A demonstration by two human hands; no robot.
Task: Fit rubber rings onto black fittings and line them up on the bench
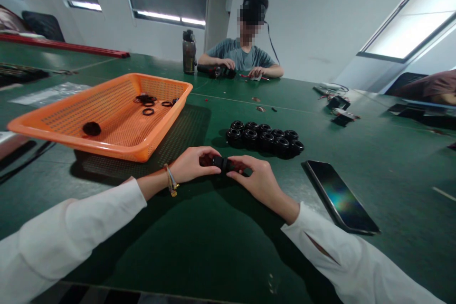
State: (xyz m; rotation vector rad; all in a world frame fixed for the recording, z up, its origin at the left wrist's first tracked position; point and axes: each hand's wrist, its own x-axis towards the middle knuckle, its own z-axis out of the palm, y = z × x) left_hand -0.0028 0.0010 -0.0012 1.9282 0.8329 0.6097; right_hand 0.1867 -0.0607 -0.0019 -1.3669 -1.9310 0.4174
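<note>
Between my two hands, just above the green table, is a small black ring-shaped part (223, 164). My left hand (194, 165) pinches its left side with thumb and fingertips. From the right, the thumb and fingers of my right hand (254, 175) close on the same part. Its exact kind is too small and dark to make out. Beyond my right hand stand several similar black round parts (266, 140) with holes in their tops, packed in rows. Left of my left hand, an orange perforated basket (142, 149) holds some thin black rings (148, 111) and a black round piece (91, 128).
A phone (342, 197) lies right of my right hand on the green table (199, 247). Across from me a person (242, 54) handles dark parts beside a bottle (189, 52). Wired pieces (342, 109) lie at the far right, a red bar (64, 45) at the far left.
</note>
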